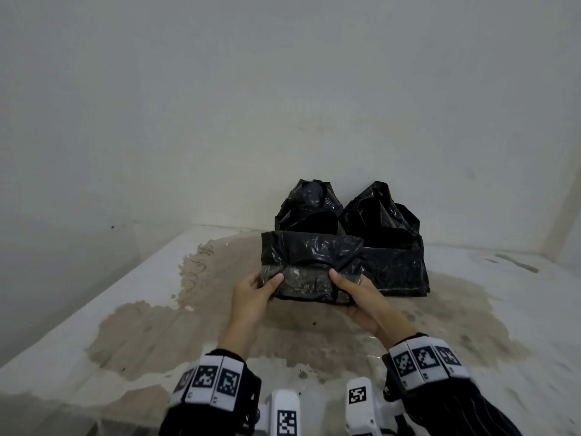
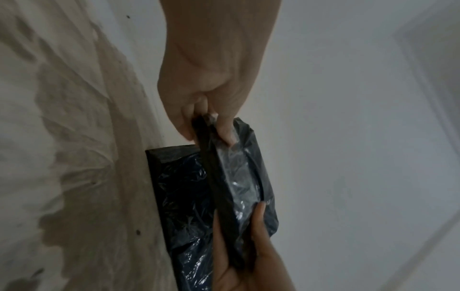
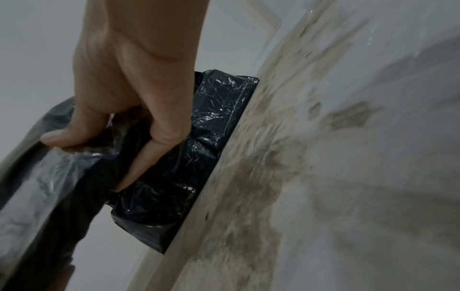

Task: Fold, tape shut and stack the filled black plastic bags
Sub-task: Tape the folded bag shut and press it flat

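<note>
Both hands, left hand (image 1: 251, 294) and right hand (image 1: 358, 292), fingers curled, grip folded taped black plastic bag (image 1: 311, 262) above stained white counter (image 1: 94, 325); black bag stack (image 1: 393, 247) at 1 o'clock.

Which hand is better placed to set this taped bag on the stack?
Probably right. Both the left hand and right hand grip the taped bag, but the stack lies on the right hand's side.

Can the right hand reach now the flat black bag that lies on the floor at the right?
Probably not yet. The right hand and the left hand both grip the taped bag, which is held in front of the flat bag on the floor.
</note>
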